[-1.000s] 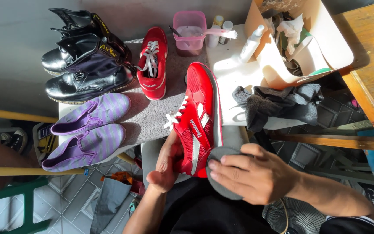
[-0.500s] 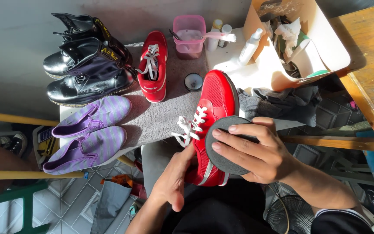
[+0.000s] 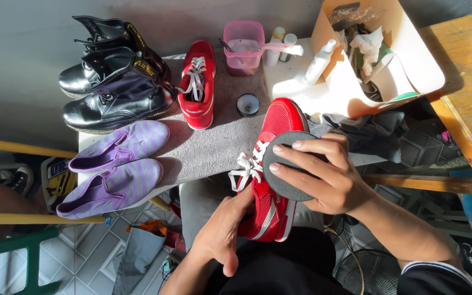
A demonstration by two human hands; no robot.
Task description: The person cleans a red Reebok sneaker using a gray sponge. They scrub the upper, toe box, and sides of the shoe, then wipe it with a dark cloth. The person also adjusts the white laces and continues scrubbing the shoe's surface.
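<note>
My left hand (image 3: 222, 235) grips the red sneaker (image 3: 271, 169) at lower centre while my right hand (image 3: 323, 175) clasps a dark round pad (image 3: 288, 166) against it. I'd say keep the shoe braced and the pad flat.

Bare forearms, dark sleeve with white trim, dark trousers

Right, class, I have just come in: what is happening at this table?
A person holds a red sneaker over their lap: the left hand steadies its side, and the right hand presses a round dark pad onto its top. The other red sneaker, black boots and purple slip-ons lie on the table.
</note>
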